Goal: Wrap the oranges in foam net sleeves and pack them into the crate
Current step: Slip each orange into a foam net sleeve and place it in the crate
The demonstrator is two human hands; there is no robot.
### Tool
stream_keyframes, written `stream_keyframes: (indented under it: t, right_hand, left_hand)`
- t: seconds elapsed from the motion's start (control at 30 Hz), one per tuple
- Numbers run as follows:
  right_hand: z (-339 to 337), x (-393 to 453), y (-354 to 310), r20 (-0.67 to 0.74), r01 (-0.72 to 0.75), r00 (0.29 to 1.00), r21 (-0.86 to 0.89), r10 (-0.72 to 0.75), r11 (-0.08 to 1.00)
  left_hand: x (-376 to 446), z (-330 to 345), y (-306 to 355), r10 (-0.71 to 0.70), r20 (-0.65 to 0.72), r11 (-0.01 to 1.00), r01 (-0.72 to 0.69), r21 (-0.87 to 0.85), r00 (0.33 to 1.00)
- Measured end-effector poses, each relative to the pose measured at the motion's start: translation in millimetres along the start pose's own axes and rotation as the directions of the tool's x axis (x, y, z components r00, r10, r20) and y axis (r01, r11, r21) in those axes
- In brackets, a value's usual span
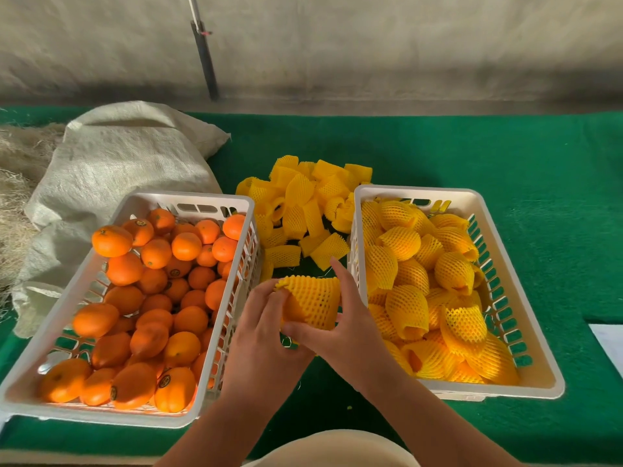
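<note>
The surface [472,153] wears a fuzzy, matt green felt-like cloth. Both slotted white crates, the left one [50,335] and the right one [526,335], look like smooth, faintly shiny plastic. The loose round oranges [151,298] have glossy, finely dimpled peel. The yellow net sleeves [300,203] are soft matt foam mesh. The pale sack [111,160] is coarse woven fabric beside dry, straw-like fibre [17,183]

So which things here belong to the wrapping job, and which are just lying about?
Job:
- orange in foam net sleeve, held by left hand and right hand
- left crate of bare oranges
- loose sleeves
- right crate of wrapped oranges

Lying about:
- woven sack
- straw-like fibre
- dark pole
</note>
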State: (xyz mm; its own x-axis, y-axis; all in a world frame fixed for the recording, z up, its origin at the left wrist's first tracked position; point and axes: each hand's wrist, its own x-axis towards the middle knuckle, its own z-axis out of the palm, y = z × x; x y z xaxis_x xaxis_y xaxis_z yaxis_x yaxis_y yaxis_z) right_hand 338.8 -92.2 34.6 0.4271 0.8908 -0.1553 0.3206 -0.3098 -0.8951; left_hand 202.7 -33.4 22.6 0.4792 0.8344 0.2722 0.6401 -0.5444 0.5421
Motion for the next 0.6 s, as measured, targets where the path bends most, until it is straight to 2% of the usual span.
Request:
stream_keyframes:
  t: [0.17,0.27,0.4,0.53,0.6]
  right_hand:
    - [3,1,5,-0.1,0.009,0.995,-0.026,-0.011,1.0]
    - [1,2,7,-0.177,-0.05,0.983,-0.009,0.048,0.999]
    - [-5,6,12,-0.176,-0.096,0.98,-0.02,0.091,0.995]
    - [-9,6,18,-0.173,-0.085,0.982,-0.071,0.071,0.994]
    - [-13,7,22,-0.167,-0.076,0.984,-0.097,0.059,0.992]
  left_hand:
    - [0,7,2,-0.034,0.03,0.998,0.033,0.046,0.999]
    - [-2,8,0,-0.06,0.0,0.998,0.06,0.036,0.998]
    - [-8,5,5,-0.039,0.06,0.999,0.036,0.041,0.997]
    - [-15,1,2,0.071,0.048,0.988,-0.064,-0.144,0.996]
    - [-15,-3,0,-0.012,0.005,0.934,0.013,-0.356,1.0]
